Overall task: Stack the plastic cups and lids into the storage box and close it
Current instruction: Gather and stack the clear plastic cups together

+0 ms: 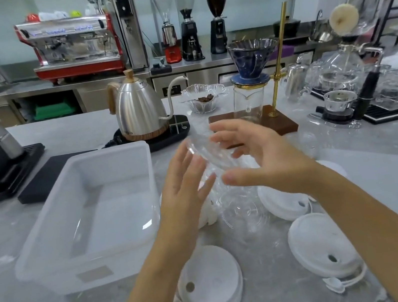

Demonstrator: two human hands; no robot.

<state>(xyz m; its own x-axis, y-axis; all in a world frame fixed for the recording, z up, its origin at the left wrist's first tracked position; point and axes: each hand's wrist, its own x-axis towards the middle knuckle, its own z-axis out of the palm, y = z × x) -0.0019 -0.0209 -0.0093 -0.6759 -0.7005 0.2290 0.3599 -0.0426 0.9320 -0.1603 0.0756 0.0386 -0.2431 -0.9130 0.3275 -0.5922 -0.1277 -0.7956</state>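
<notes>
Both hands, left hand (184, 182) & right hand (259, 156), fingers spread, pressing clear ribbed plastic cup (208, 149) between them, beside open translucent white storage box (100, 262).

Both my forearms bare, reaching forward from bottom of view, converging toward centre. My left hand (185, 187) raised, palm facing right, fingers straight and slightly spread, pointing up and forward; fingertips blurred. My right hand (259, 156) a little higher and further forward, palm turned left and down toward my left hand, fingers loosely extended, thumb stretched out below them pointing left. Palms face each other, close, not touching. Right wrist bent inward; left wrist nearly straight.
</notes>
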